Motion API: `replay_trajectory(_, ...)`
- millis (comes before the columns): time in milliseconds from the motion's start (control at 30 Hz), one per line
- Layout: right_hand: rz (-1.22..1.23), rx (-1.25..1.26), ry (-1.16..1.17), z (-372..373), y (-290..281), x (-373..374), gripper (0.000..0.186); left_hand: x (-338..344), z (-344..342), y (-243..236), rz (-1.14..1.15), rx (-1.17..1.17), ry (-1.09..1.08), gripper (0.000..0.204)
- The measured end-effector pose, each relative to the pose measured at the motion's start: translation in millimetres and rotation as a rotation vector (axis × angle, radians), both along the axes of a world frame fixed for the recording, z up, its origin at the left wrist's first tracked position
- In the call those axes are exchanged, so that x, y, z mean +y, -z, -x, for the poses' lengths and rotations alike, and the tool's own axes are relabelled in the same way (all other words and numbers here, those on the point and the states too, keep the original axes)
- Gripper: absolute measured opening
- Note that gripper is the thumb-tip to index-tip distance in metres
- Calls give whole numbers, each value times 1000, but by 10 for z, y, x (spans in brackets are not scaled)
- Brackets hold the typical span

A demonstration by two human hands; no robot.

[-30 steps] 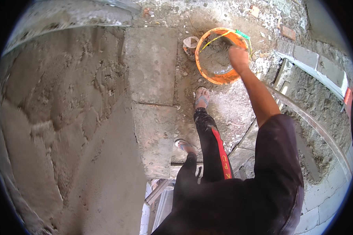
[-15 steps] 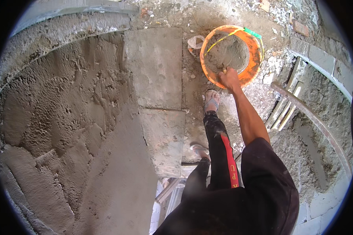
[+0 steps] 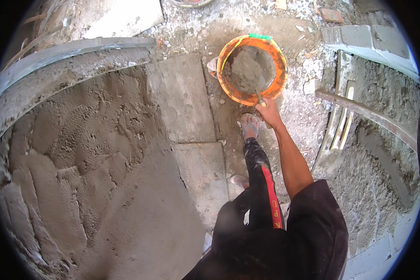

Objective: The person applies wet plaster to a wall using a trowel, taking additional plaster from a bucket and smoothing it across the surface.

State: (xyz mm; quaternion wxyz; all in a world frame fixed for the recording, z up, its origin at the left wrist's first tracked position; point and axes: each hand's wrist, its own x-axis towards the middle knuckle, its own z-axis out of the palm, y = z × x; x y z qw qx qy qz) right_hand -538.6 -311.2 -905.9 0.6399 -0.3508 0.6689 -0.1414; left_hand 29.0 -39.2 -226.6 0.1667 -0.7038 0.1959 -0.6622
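Note:
My right hand [image 3: 268, 113] is closed round the handle of a trowel [image 3: 261, 98] at the near rim of an orange bucket [image 3: 279, 84]. The trowel's blade points away from me into the bucket, and grey mortar [image 3: 245, 67] covers most of it. More wet mortar lines the bucket's inside, part of it in shadow. A yellow handle with a green grip rests along the bucket's far rim. My left hand is out of the picture.
At left stands a wall of wet, partly smoothed mortar [image 3: 140, 196], with a strip of concrete slabs [image 3: 200, 172] beside it. On the right, a long bar [image 3: 368, 114] crosses by some wooden strips [image 3: 345, 116]. Rubble and a brick [image 3: 331, 15] lie at the far side.
My right hand has drawn back from inside the bucket to just outside its near rim, and the trowel's handle now shows. The whole view has shifted, with the bucket further left.

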Motion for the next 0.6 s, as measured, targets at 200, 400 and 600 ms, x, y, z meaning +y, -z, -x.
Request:
replay_trajectory(200,453,265,-6,237,269,259,34,236,-223,-31,-101,-72,171,84)
replay_trajectory(400,167,-436,515,-248,-2417,585,13,-278,576,-34,-74,167,406,78)
replay_trajectory(600,731,-446,951,-880,-4046,363,12,-353,508,-1998,-184,-172,686,83)
